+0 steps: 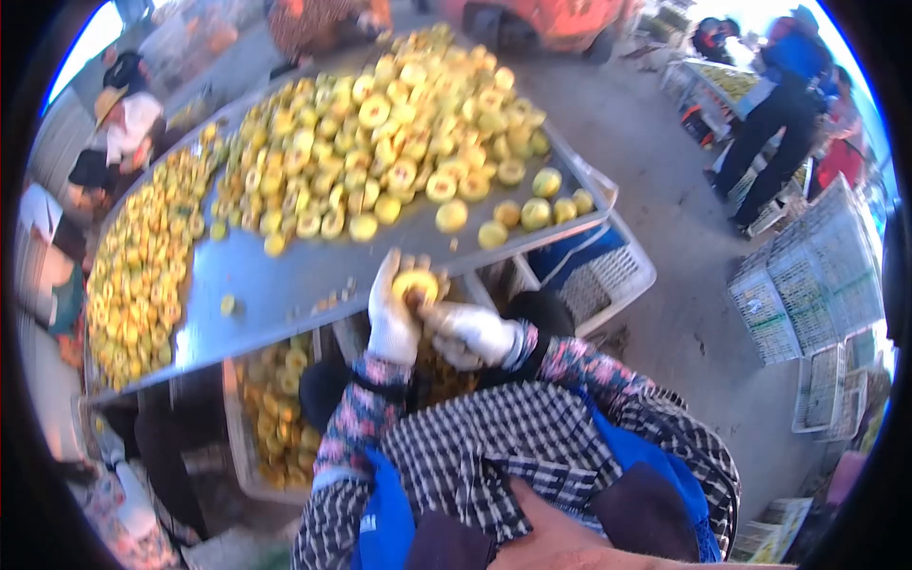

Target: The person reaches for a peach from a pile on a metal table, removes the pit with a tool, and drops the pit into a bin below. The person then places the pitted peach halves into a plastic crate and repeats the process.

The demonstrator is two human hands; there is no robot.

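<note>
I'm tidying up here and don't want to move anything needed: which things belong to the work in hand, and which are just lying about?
Likely in use:
- held fruit
- left hand
- right hand
- fruit pile
- table

Seemingly just about:
- stacked crates
- red vehicle

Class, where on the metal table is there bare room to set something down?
The table is bare between the wide fruit heap, the narrower heap and the near edge, apart from a stray fruit and small scraps. Both heaps are crowded.
</note>
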